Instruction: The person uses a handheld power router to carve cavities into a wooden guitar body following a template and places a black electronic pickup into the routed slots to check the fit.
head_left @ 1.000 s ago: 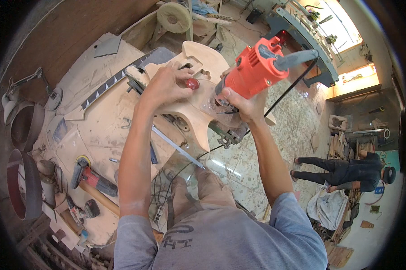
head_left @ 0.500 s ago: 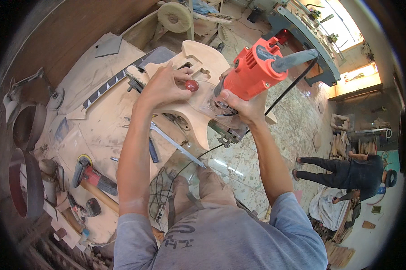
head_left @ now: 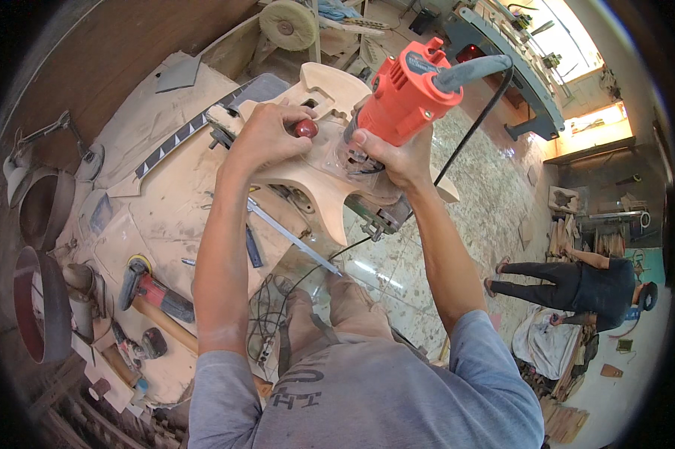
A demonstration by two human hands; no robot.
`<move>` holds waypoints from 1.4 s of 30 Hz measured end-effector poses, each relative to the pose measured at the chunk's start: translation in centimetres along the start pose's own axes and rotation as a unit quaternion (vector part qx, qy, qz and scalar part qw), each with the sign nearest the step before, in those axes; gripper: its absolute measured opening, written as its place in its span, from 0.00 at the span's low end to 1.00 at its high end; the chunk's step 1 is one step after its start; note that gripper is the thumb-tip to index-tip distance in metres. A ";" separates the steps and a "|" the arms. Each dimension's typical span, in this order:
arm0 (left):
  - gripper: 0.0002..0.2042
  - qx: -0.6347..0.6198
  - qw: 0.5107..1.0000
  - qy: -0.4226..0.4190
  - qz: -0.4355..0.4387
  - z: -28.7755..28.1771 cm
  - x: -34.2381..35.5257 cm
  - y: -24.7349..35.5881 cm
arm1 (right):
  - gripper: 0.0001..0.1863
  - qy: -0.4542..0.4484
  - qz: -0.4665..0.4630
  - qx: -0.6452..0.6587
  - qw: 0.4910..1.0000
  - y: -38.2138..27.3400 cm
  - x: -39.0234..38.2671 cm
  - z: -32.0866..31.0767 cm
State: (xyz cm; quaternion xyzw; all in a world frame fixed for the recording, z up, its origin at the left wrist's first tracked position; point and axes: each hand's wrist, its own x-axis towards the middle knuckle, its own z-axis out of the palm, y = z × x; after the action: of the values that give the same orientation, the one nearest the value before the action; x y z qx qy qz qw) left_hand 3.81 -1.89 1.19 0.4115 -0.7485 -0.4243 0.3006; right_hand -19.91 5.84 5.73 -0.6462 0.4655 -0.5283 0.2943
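An unpainted wooden electric guitar body [head_left: 319, 191] with routed cavities lies at the bench's edge. On its top rests a red trim router [head_left: 405, 97], tilted in this view, with a clear base plate. My right hand [head_left: 397, 155] is wrapped round the router's lower body. At the other end of the base plate stands a round dark-red knob [head_left: 306, 129], gripped by the fingers of my left hand [head_left: 269, 138]. The cutter is hidden by the base and my right hand.
On the workbench [head_left: 158, 232] lie a steel rule [head_left: 296, 239], a red-and-black angle sander [head_left: 158, 290] and a cordless drill [head_left: 139, 346]. Sanding belts [head_left: 42, 305] hang at the left. The router's black cable [head_left: 476, 127] runs down beside my right arm. Another person [head_left: 577, 288] stands at the right.
Both hands have shifted slightly left and away from me, carrying the router and its knob across the guitar body. The other person's arm has moved.
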 end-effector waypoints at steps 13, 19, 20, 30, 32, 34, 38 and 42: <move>0.22 0.029 0.996 -0.051 0.063 0.3 0.0 -1.1 | 0.37 0.018 0.026 0.040 0.999 0.1 -2.2 -0.9; 0.20 0.020 0.995 -0.066 0.069 0.1 -0.1 -0.6 | 0.38 0.022 0.013 0.022 0.999 0.6 -2.5 -1.1; 0.20 0.019 0.995 -0.066 0.071 0.2 -0.2 -0.6 | 0.38 0.023 0.016 0.020 0.999 0.6 -2.6 -1.1; 0.20 -0.011 0.996 -0.082 0.020 -0.6 0.2 -0.1 | 0.37 0.017 0.016 0.034 0.999 0.0 -1.5 0.1; 0.21 -0.004 0.997 -0.068 0.030 -0.7 0.3 -0.4 | 0.35 0.013 -0.020 0.025 0.999 0.5 -0.7 -0.1; 0.21 -0.006 0.997 -0.072 0.025 -0.8 0.5 -0.4 | 0.35 0.021 -0.008 0.022 1.000 0.4 -0.5 0.0; 0.21 -0.024 0.996 -0.075 0.035 -0.4 0.1 -1.0 | 0.40 -0.012 0.040 -0.009 0.999 0.2 -1.0 -0.8; 0.19 0.014 0.995 -0.082 0.057 0.0 -0.1 -0.7 | 0.40 0.007 0.026 0.022 0.999 0.0 -2.3 -0.9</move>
State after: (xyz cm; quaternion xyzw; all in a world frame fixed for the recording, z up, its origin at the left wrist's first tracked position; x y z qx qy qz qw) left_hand 4.17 -2.04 0.55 0.3363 -0.7988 -0.4279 0.2564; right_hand -20.77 8.00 5.04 -0.6237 0.4723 -0.5353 0.3184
